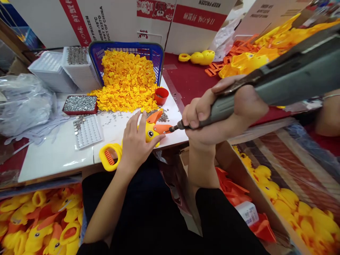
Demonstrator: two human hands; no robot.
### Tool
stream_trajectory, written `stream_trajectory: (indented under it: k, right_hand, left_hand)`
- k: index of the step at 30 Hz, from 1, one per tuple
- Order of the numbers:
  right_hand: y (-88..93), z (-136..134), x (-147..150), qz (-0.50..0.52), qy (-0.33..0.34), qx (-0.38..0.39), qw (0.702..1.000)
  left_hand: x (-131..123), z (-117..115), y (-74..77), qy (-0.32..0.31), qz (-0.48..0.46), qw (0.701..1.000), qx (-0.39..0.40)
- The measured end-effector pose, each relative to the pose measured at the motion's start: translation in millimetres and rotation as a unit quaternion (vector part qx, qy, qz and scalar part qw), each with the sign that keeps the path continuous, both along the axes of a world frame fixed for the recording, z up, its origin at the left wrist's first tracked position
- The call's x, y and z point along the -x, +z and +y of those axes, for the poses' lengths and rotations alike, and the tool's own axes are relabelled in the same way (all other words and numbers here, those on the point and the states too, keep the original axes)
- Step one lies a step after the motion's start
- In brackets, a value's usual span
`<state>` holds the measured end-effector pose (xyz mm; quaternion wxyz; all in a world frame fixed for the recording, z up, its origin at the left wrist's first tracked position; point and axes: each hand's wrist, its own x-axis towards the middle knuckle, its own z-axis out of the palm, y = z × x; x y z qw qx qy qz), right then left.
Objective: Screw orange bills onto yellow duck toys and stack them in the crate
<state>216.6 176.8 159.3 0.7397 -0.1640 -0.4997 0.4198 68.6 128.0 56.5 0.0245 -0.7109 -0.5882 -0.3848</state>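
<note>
My right hand (212, 117) is wrapped round a dark green electric screwdriver (239, 95), which slants down to the left. Its tip meets the orange beak piece of a yellow plastic duck toy (150, 131). Over the duck's body lies my left hand (136, 141), pressing it on the white worktop, with the thumb near the screwdriver tip. The duck has a round eye, two orange flaps and a yellow loop handle (110, 157) sticking out to the left. Loose small screws (162, 116) are scattered just behind the toy.
A blue basket (159, 63) spills small yellow parts (127, 81). Nearby stand a red cup (161, 96), a red tray of metal pieces (80, 104), a white dimpled tray (89, 131) and stacked trays (77, 67). Boxes of duck parts (278, 202) flank my lap. Another person's arm (329, 113) shows at right.
</note>
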Motion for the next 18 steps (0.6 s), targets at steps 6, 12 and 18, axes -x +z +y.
stream_trajectory:
  k: [6, 12, 18]
  right_hand:
    - [-8.9, 34, 19, -0.013, -0.035, 0.018, 0.999]
    - [-11.7, 32, 34, -0.057, -0.009, 0.084, 0.995]
    - [-13.6, 26, 39, -0.078, -0.013, 0.081, 0.994]
  left_hand:
    - [-18, 4, -9.7, 0.049, 0.024, 0.996, 0.065]
    - [-20, -8, -16.0, 0.043, -0.017, 0.999, -0.02]
    - [-21, -5, -17.2, 0.042, -0.047, 0.998, 0.018]
